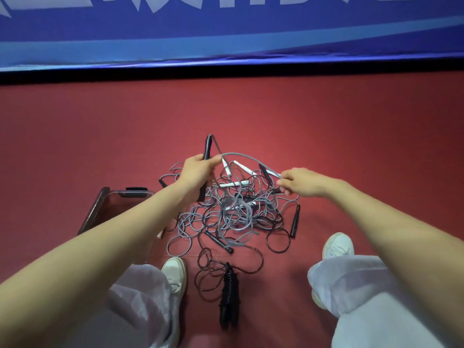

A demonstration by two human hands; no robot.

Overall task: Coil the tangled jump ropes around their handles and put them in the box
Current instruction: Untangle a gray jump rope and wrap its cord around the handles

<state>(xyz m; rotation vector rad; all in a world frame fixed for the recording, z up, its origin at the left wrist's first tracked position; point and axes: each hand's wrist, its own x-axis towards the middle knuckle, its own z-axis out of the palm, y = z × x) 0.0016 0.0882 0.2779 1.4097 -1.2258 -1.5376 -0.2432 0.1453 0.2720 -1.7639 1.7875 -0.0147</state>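
Untangling stage: black handle [208, 146] being gripped by left hand [198, 168], grey cord [241, 153] being pinched by right hand [300, 183]; next, cord probably needing to be drawn clear of tangle [233, 212].

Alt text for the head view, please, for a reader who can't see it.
The left hand grips a black handle and the right hand pinches a grey rope arching between them, above a tangled pile of jump ropes on red floor. A clear box sits left; one coiled black rope lies between the shoes.
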